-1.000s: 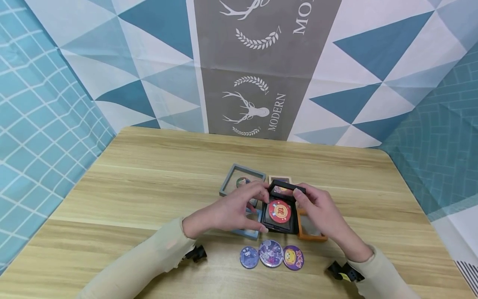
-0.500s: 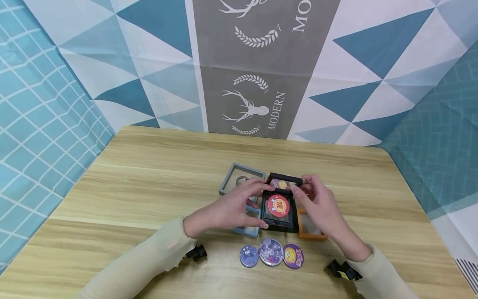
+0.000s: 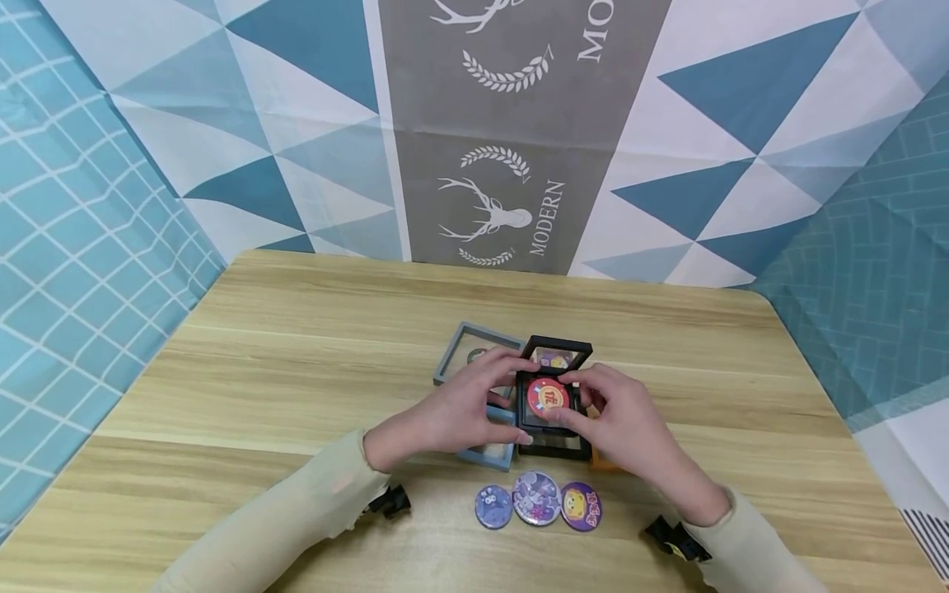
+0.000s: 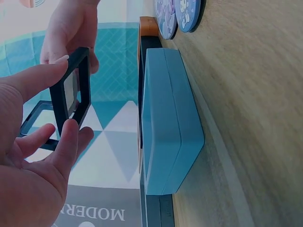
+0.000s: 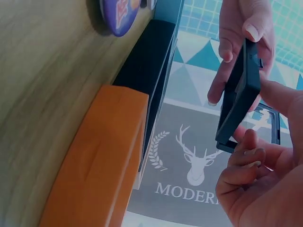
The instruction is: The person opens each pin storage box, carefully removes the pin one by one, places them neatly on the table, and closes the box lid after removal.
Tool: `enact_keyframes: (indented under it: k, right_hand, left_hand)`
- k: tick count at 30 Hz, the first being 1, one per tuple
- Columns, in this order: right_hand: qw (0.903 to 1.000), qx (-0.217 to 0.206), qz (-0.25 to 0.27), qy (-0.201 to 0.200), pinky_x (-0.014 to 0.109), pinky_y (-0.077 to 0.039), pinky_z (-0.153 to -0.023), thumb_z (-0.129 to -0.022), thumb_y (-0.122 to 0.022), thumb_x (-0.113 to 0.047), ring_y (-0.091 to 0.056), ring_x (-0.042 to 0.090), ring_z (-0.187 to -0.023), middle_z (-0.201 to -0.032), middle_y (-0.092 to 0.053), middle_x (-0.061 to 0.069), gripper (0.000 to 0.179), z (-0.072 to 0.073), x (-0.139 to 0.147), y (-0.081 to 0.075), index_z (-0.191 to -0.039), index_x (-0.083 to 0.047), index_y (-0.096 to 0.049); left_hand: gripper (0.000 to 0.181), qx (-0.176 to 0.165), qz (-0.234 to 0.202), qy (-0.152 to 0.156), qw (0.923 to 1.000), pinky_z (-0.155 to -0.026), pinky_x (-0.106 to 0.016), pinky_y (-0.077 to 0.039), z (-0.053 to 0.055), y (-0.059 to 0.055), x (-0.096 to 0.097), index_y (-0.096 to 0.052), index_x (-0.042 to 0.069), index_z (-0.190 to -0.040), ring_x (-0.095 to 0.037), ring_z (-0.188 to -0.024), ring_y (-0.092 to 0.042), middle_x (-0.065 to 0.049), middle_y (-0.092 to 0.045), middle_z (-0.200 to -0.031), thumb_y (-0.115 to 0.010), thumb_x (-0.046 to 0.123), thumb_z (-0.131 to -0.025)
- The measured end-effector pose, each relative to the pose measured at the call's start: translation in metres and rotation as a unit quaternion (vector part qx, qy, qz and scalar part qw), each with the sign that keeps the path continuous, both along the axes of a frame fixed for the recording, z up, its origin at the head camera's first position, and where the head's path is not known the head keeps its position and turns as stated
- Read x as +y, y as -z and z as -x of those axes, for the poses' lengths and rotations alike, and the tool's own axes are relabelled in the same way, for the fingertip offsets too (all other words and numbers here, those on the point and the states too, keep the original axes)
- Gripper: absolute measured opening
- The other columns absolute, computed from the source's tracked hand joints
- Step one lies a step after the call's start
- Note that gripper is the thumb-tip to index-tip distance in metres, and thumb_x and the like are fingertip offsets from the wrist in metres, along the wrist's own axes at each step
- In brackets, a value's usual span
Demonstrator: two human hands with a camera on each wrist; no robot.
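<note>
My left hand point(image 3: 460, 412) holds a small hinged black display frame point(image 4: 59, 109) by its edge, thumb on the near side and fingers on the far side. The frame is unfolded, its lid point(image 3: 586, 352) tipped up at the back with a patterned badge showing through the window. A red round badge point(image 3: 544, 395) with a yellow centre lies over the near half. My right hand point(image 3: 626, 420) pinches this badge, index finger at its upper right and thumb across its lower edge. Both wrist views show the frame raised above the table.
A second black frame point(image 3: 556, 445) lies below the held one. Beside it are a blue frame point(image 4: 165, 123), an orange frame point(image 5: 94, 161) and a grey frame point(image 3: 445, 362). Three badges, blue point(image 3: 493, 506), lilac point(image 3: 537, 498) and purple point(image 3: 582, 506), lie nearest the person.
The frame's lid has swung up and back. My right hand has left the lid and come down onto the red badge; my left hand keeps its hold.
</note>
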State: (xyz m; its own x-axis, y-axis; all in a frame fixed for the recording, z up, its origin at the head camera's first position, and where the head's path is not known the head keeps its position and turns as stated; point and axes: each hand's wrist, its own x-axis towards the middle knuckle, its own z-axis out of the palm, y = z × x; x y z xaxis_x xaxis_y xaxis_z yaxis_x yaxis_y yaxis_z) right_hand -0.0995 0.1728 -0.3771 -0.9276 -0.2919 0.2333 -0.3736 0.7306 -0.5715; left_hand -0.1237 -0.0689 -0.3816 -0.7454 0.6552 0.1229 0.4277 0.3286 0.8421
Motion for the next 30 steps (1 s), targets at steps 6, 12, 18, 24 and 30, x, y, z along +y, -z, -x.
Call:
enact_keyframes:
  k: [6,12,18,24,30]
  right_hand:
    - [0.999,-0.01,0.04,-0.019,0.025,-0.039,-0.053,-0.079,-0.087,-0.025,-0.046,0.014,-0.064,-0.079,-0.052,-0.002,0.027,0.001,0.001,0.0,-0.099,-0.016,-0.069]
    - [0.9898,-0.076,0.112,-0.044,0.029,-0.052,-0.061,-0.087,-0.078,-0.011,-0.058,0.019,-0.073,-0.086,-0.064,-0.002,0.016,0.006,0.018,-0.013,-0.095,-0.015,-0.065]
    - [0.9835,-0.119,0.001,-0.136,0.028,-0.053,-0.064,-0.088,-0.076,-0.009,-0.059,0.012,-0.075,-0.087,-0.067,-0.007,0.014,0.009,0.047,-0.032,-0.092,-0.021,-0.071]
    - [0.9357,-0.23,-0.159,-0.215,0.026,-0.05,-0.062,-0.084,-0.079,-0.009,-0.055,0.003,-0.07,-0.08,-0.064,-0.019,0.022,0.003,0.052,-0.033,-0.08,-0.03,-0.074]
    - [0.9244,-0.236,-0.269,-0.132,0.029,-0.048,-0.059,-0.072,-0.084,-0.005,-0.051,0.007,-0.064,-0.069,-0.058,-0.017,0.029,-0.01,0.033,-0.023,-0.065,-0.029,-0.07]
  left_hand:
    - [0.078,-0.003,0.011,-0.004,0.9999,-0.086,-0.023,-0.054,0.0,0.002,-0.001,-0.046,0.014,-0.145,-0.025,-0.119,-0.055,-0.006,-0.035,-0.149,-0.087,0.013,-0.079]
    - [0.078,0.007,0.008,-0.01,0.9999,-0.086,-0.027,-0.055,0.003,0.0,-0.002,-0.044,0.012,-0.146,-0.027,-0.116,-0.059,-0.008,-0.036,-0.148,-0.086,0.011,-0.079]
    - [0.08,0.043,-0.002,-0.018,0.9989,-0.087,-0.028,-0.055,0.009,-0.003,-0.004,-0.045,0.008,-0.144,-0.028,-0.117,-0.059,-0.01,-0.036,-0.148,-0.087,0.011,-0.077]
    - [0.079,0.048,-0.003,-0.013,0.9988,-0.087,-0.022,-0.053,0.012,-0.002,-0.006,-0.046,0.007,-0.144,-0.028,-0.119,-0.057,-0.009,-0.039,-0.145,-0.088,0.013,-0.077]
    - [0.079,0.05,-0.002,-0.014,0.9987,-0.087,-0.021,-0.053,0.012,-0.001,-0.008,-0.045,0.007,-0.144,-0.029,-0.12,-0.057,-0.009,-0.039,-0.145,-0.087,0.012,-0.078]
